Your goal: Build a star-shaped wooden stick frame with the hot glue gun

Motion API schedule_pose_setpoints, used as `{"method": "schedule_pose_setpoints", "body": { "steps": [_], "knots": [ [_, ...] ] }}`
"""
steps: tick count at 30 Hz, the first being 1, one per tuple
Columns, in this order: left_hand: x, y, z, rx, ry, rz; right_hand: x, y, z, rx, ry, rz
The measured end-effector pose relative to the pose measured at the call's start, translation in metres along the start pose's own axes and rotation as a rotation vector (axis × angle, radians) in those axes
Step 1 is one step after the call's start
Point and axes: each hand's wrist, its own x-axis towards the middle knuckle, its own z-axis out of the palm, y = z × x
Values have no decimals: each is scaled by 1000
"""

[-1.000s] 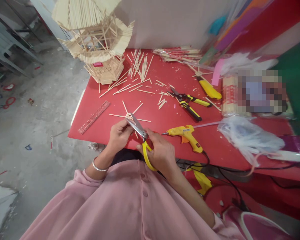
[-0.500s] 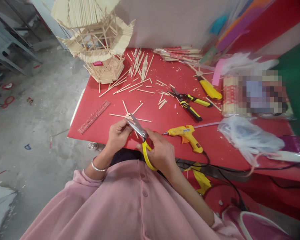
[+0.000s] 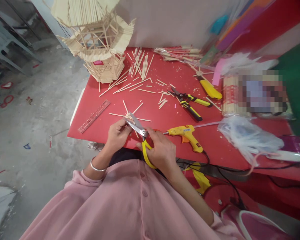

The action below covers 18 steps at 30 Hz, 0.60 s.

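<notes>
My right hand (image 3: pixel 160 151) grips the yellow handles of a pair of scissors (image 3: pixel 137 128) at the near edge of the red table (image 3: pixel 165 113). The steel blades point up and left, their tips at a small piece made of thin wooden sticks (image 3: pixel 128 116). My left hand (image 3: pixel 117 133) pinches that stick piece from the left, fingers closed around it. Both hands sit close together just above the table edge, in front of my pink shirt.
A yellow glue gun (image 3: pixel 186 133) lies right of my hands. Yellow-handled cutters (image 3: pixel 187 101) and loose sticks (image 3: pixel 140 66) lie farther back. A stick-built tower model (image 3: pixel 97 36) stands at the back left corner, a red ruler (image 3: pixel 93 116) at the left, clear plastic bags (image 3: pixel 247 136) at the right.
</notes>
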Motion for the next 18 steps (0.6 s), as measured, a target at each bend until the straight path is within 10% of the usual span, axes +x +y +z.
{"method": "schedule_pose_setpoints", "body": {
  "steps": [18],
  "knots": [
    [1, 2, -6, 146, 17, 10, -2, -7, 3, 42, -18, 8]
  ]
}}
